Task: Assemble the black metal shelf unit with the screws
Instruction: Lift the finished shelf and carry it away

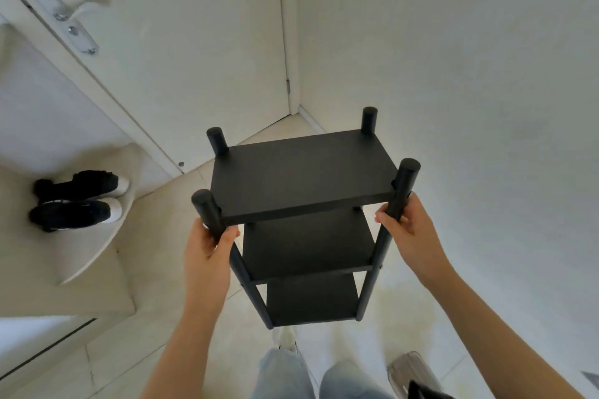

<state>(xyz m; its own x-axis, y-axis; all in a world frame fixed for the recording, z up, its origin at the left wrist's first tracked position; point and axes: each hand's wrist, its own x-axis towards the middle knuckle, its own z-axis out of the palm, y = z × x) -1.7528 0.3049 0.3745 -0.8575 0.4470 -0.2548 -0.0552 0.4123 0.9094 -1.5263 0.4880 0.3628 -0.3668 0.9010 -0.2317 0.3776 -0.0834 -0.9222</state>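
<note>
The black metal three-tier shelf unit (pixel 301 178) is upright straight before us over the pale tiled floor (pixel 421 308), long axis vertical. Our left hand (pixel 210 246) curls round its near-left post (pixel 207 207), our right hand (pixel 405 220) round its near-right post (pixel 403 181); neither is nearer, so we'd move it two-handed.

Pale tiled floor (pixel 181 210), person's light shoes (pixel 410 369)

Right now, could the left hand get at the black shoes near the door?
Probably not: the left hand is busy gripping the shelf, and the shoes sit low, well off to its left.
</note>
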